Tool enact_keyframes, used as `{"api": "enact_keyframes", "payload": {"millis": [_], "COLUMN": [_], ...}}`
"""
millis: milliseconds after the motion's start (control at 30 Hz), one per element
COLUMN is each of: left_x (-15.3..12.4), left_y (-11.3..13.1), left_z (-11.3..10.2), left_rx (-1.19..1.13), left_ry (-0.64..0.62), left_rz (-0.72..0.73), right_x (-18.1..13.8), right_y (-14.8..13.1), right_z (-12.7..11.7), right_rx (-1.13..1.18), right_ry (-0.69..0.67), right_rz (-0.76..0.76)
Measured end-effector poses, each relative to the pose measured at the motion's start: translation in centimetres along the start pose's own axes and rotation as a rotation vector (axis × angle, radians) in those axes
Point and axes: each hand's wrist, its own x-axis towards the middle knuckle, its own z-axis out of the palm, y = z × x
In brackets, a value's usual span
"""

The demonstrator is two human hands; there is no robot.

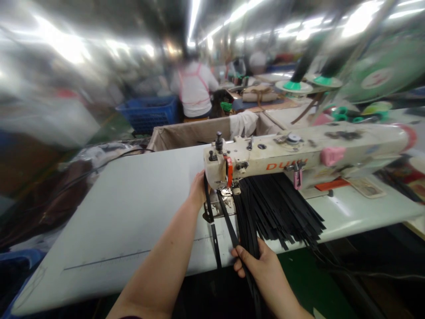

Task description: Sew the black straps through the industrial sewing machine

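Black straps (279, 208), flat and narrow, are lying fanned in a stack under the sewing machine (299, 159) arm, ends overhanging the bench (133, 208) edge in front of the machine. Grip of right hand (259, 266) is pinching a few straps in front of the machine. Grip of left hand (198, 190), touching the machine's head end, is hiding behind it: cannot tell.

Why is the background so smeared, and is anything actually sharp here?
Head view: the ceiling lights blow out into streaky glare; the person in white and the far left smear with motion blur; the sewing machine, black strips, left hand and right hand are fairly sharp; the table edge bows from wide-lens distortion.
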Motion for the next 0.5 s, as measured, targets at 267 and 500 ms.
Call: {"api": "enact_keyframes", "payload": {"millis": [267, 500], "left_x": [-5.4, -10.6], "left_y": [-0.1, 0.4], "left_z": [-0.5, -0.7], "left_rx": [0.281, 0.451], "left_ry": [0.022, -0.144], "left_rz": [0.129, 0.34], "right_x": [0.0, -1.2], "right_y": [0.4, 0.2], "right_z": [0.0, -0.9], "right_rx": [0.022, 0.116], "right_ry": [0.021, -0.018], "right_rz": [0.016, 0.119]}}
